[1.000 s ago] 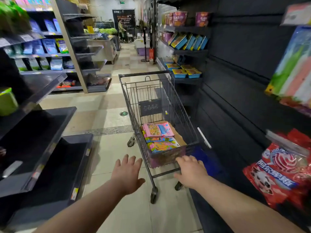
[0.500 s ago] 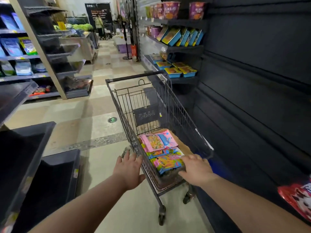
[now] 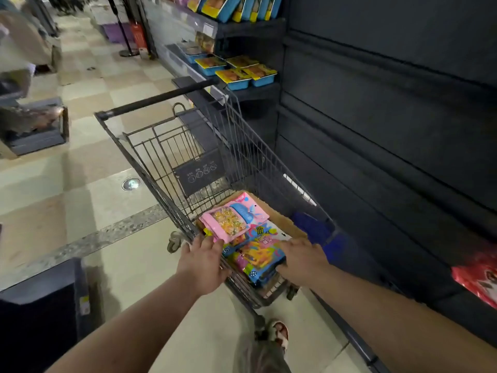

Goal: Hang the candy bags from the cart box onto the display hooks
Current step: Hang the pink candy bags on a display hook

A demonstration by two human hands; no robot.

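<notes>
Bags (image 3: 258,254) lie stacked in the box (image 3: 285,224) at the cart's (image 3: 161,168) near end, between both hands, long axes roughly near-to-far. Left hand (image 3: 203,265), fingers loosely spread, touches the pink bag (image 3: 236,216); right hand (image 3: 302,261) rests on the stack's right edge, grip unclear.

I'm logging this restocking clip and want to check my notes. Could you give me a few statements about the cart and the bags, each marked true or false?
1. A pink candy bag lies on top of the pile in the cardboard box. True.
2. The handle bar of the shopping cart is at the end nearest the person. False: it is at the far end.
3. The left hand and the right hand are both at the cart's near end. True.
4. The blue trays stand on the floor. False: they sit on a shelf beyond the cart.
</notes>
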